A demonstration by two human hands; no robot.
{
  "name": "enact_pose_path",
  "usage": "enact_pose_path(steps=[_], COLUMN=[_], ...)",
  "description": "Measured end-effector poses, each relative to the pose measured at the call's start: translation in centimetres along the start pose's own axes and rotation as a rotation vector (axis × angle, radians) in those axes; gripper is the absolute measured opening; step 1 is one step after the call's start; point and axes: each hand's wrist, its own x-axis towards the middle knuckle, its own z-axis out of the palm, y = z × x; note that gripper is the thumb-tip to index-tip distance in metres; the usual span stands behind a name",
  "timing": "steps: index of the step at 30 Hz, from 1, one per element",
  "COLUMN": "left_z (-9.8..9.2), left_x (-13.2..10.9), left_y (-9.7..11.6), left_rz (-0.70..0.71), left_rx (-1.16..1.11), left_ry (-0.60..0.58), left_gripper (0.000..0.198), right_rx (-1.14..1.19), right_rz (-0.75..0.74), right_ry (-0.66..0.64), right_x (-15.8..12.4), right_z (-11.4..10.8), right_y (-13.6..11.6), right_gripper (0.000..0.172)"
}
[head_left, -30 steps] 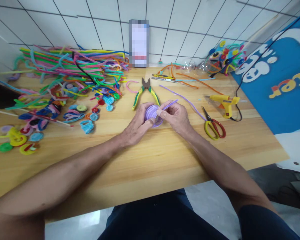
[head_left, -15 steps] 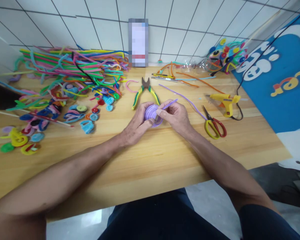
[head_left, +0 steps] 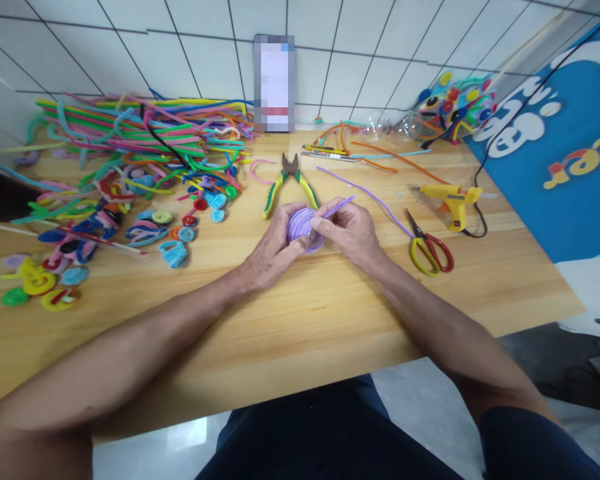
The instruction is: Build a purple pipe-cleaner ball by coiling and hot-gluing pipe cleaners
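Observation:
A rounded coil of purple pipe cleaner (head_left: 300, 225) sits between my two hands above the table. My left hand (head_left: 279, 243) is wrapped round its left side, with the thumb along its lower edge. My right hand (head_left: 349, 230) pinches the loose purple end (head_left: 341, 206) between thumb and fingers at the coil's right side; that end sticks out up and to the right. Just beyond the hands lie pliers (head_left: 291, 175) with green and yellow handles, jaws pointing away. Another purple pipe cleaner (head_left: 367, 192) stretches across the table to the right. The coil's underside is hidden.
Many coloured pipe cleaners (head_left: 145, 130) and small coiled pieces (head_left: 173, 253) cover the table's left side. To the right are scissors (head_left: 427, 247) and a yellow glue gun (head_left: 450, 200) with its cable. A phone (head_left: 274, 83) leans on the tiled wall, and a colourful decorated object (head_left: 453, 110) stands back right.
Almost nothing differs. The view has shifted very slightly, while both hands keep the same hold on the purple coil and its loose end.

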Motion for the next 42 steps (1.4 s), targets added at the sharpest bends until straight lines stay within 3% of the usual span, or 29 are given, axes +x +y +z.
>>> enact_pose_path(steps=[42], left_z=[0.04], left_x=[-0.07], left_y=[-0.37], left_rz=[0.017], left_rx=[-0.019], left_ry=[0.01], left_gripper=[0.056], right_rx=[0.16], right_rz=[0.088], right_ry=[-0.049], right_x=[0.52], right_z=[-0.08], right_y=[-0.01], right_gripper=[0.049])
